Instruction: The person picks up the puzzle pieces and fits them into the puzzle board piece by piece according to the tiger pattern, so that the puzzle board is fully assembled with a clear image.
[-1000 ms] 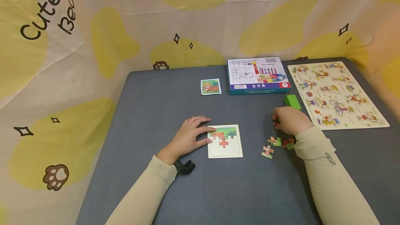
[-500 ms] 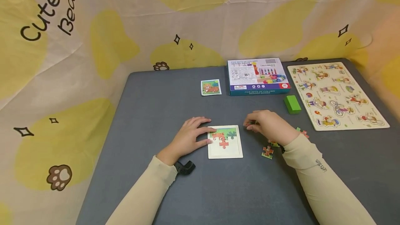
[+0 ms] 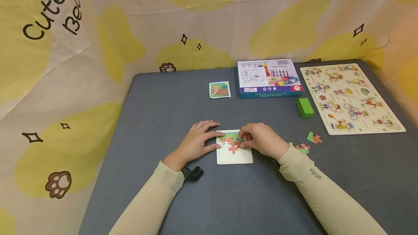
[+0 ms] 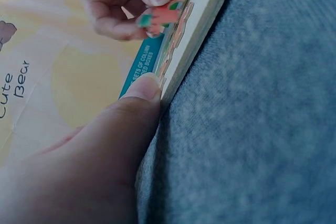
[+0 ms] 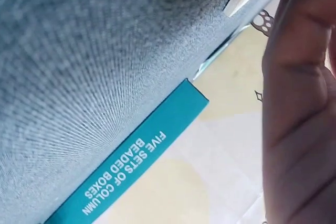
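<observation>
A square jigsaw tray (image 3: 233, 159) with a pale wooden border lies on the grey table. Several pieces showing red-orange and green artwork fill part of its upper area. On its left edge rests my left hand (image 3: 194, 144), fingers spread, the thumb (image 4: 144, 87) against the rim in the left wrist view. My right hand (image 3: 264, 141) pinches a red and green jigsaw piece (image 4: 165, 17) between thumb and fingers, over the tray's upper right part. Fingertips partly cover the piece in the head view. In the right wrist view only part of the hand (image 5: 299, 114) shows.
Loose jigsaw pieces (image 3: 315, 138) lie right of the tray, some partly behind the right sleeve. Beyond them are a green block (image 3: 305, 108) and a large picture board (image 3: 354, 99). A boxed bead set (image 3: 269, 79) and a small picture card (image 3: 220, 90) lie at the back.
My right hand has moved left from the loose pieces to the tray, bringing a jigsaw piece along. The left hand has stayed on the tray's left edge.
</observation>
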Available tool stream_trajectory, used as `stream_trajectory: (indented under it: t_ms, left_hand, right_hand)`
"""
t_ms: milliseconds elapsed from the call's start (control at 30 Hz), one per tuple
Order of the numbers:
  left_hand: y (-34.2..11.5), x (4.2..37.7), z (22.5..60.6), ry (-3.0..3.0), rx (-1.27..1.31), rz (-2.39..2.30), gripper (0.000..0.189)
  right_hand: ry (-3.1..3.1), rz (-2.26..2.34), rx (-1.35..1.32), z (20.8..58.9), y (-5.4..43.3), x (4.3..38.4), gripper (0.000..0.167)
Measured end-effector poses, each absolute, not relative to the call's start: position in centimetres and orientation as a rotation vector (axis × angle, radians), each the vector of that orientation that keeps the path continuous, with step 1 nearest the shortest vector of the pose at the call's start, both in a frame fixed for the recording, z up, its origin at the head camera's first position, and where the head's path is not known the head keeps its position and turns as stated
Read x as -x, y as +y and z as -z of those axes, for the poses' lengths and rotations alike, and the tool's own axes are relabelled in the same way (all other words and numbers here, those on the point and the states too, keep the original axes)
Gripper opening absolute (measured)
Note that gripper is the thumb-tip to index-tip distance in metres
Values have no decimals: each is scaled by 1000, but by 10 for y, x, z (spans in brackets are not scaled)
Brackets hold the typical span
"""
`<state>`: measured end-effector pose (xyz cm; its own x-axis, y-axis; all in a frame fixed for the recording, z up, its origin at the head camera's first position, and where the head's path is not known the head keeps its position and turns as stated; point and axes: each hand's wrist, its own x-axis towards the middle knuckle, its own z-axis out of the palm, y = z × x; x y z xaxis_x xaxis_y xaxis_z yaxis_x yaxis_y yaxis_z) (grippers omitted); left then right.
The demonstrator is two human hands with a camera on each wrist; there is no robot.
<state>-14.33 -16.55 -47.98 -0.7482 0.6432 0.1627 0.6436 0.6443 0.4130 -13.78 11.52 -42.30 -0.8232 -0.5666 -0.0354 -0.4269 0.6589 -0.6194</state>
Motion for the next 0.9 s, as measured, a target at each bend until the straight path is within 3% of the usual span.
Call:
stream_trajectory:
  t_ms: [433, 900]
  left_hand:
    - [-166, 144, 483, -2840, 1117, 690, 42]
    - [-166, 144, 480, -2798, 1213, 693, 45]
  right_hand:
    - [2570, 1001, 893, 426, 118, 141, 20]
    - [2681, 775, 990, 427, 113, 138, 23]
